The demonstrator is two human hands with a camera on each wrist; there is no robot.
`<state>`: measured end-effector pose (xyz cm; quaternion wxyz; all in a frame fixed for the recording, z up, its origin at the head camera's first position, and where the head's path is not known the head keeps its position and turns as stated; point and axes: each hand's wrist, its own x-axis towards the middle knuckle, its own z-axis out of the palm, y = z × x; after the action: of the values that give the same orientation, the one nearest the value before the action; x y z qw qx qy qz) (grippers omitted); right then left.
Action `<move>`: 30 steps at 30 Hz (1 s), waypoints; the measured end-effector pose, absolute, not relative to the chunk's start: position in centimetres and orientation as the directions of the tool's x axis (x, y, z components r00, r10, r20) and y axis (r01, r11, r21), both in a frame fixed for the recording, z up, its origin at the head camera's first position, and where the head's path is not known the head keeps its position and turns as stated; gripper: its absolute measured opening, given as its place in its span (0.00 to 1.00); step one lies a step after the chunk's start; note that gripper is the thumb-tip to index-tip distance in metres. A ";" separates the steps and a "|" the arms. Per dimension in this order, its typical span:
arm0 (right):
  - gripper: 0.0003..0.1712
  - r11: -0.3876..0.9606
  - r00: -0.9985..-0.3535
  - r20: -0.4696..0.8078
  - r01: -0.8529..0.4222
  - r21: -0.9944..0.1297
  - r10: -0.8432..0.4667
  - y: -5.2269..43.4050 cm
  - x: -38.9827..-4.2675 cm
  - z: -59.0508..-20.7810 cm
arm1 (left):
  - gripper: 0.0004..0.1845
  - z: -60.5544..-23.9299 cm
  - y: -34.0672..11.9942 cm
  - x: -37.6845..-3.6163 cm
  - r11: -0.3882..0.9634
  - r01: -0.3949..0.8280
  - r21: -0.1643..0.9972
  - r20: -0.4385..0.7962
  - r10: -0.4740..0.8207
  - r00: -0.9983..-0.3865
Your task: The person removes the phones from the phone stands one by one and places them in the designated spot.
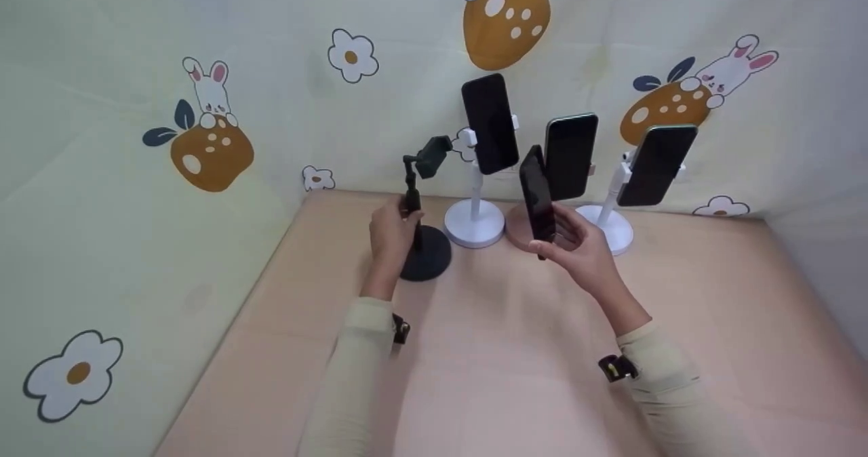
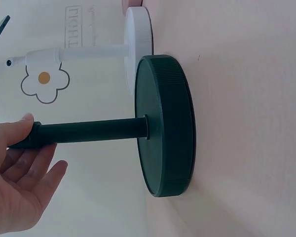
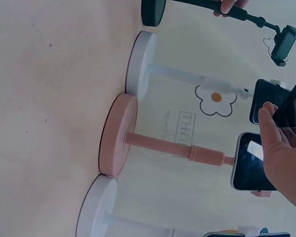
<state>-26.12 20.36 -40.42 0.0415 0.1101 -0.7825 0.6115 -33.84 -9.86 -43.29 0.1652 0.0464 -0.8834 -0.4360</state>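
My left hand (image 1: 393, 234) grips the pole of a dark green phone stand (image 1: 428, 257), its fingers and thumb around the upper section in the left wrist view. The stand's round base (image 2: 177, 128) rests on the table, and its clamp (image 1: 432, 157) holds no phone. In my right hand (image 1: 584, 248) is a black smartphone (image 1: 538, 196), pinched near its lower end between thumb and fingers. That phone is upright, nearly edge-on to the head view, in front of the pink stand (image 3: 119, 136). Only part of it shows in the right wrist view.
A white stand (image 1: 475, 225) with a phone (image 1: 491, 123) stands just right of the green one. Beyond it, the pink stand bears a phone (image 1: 571, 155), and another white stand (image 1: 616, 230) bears a tilted phone (image 1: 658, 165). A patterned cloth (image 1: 285, 125) hangs behind the table (image 1: 488, 375).
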 end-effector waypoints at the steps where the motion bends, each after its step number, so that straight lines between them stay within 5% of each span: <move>1: 0.43 0.225 -0.972 0.199 -0.222 -0.949 -0.122 20.4 -26.1 -40.4 | 0.13 -43.3 -9.9 -33.8 0.619 0.061 0.783 0.252 -0.226 -0.941; 30: 0.44 0.222 -0.977 0.194 -0.208 -0.953 -0.083 22.6 -24.9 -40.8 | 0.13 -43.4 -10.1 -33.8 0.634 0.078 0.769 0.265 -0.205 -0.942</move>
<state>-24.93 22.58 -40.84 0.0507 0.0933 -0.7799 0.6168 -33.76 -10.07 -43.42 0.1659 0.0357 -0.8887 -0.4260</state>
